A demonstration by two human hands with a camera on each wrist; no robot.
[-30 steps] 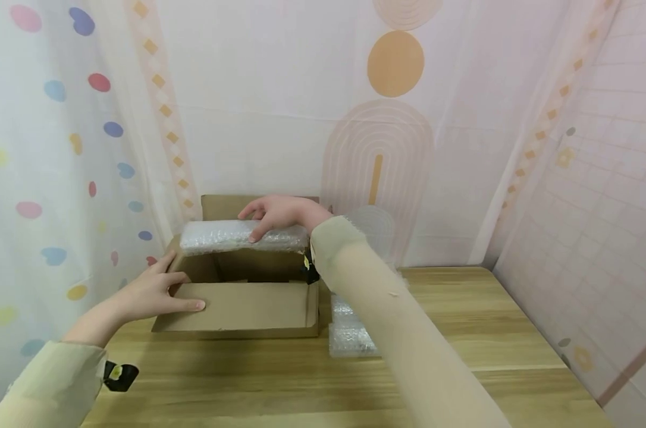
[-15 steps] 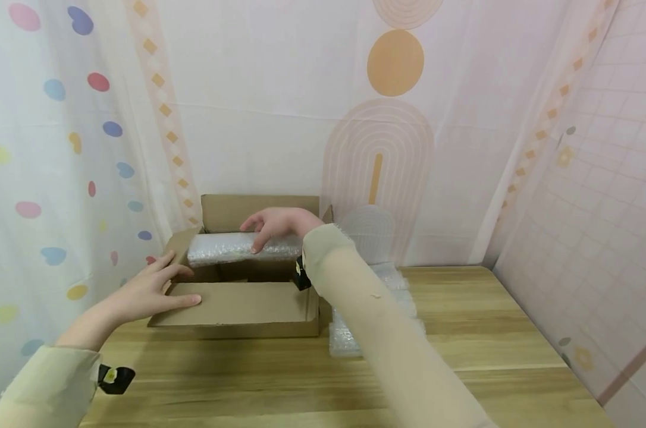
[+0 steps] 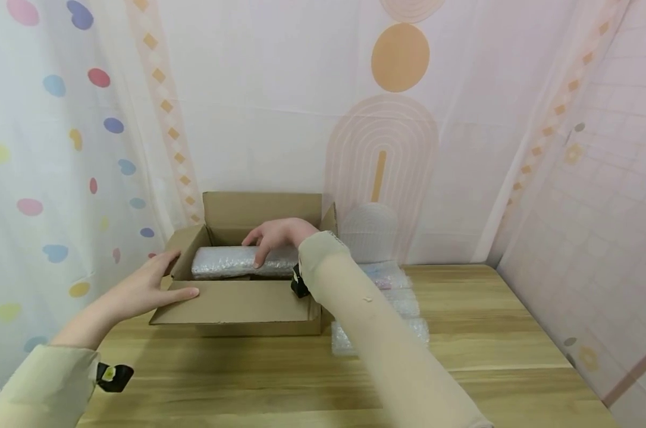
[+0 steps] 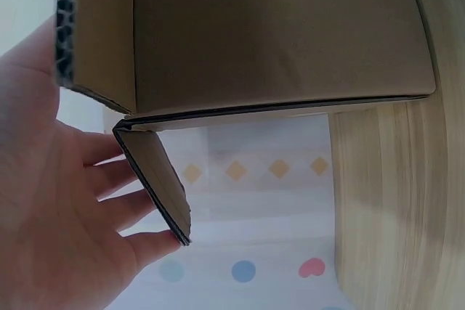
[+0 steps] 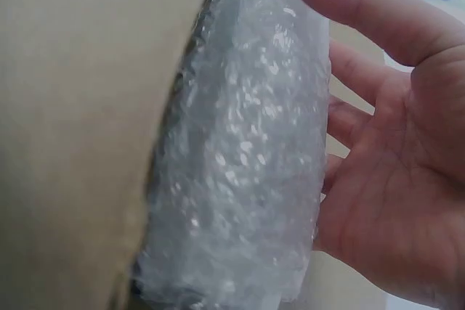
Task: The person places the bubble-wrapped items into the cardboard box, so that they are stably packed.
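Centre frame: right hand (image 3: 278, 233) grasping bubble-wrapped bundle (image 3: 237, 262), now lowered into cardboard box (image 3: 237, 309); left hand (image 3: 150, 285), fingers flat, steadies the near flap; placement nearly done.

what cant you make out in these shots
- What the bubble-wrapped bundle holds: the wrap hides it in head and right wrist views.
- Floor of the cardboard box: hidden by its front flap and the bundle, head view.
- Bubble wrap stack on the table: partly behind the right sleeve.
- Right hand: cropped, right wrist view.
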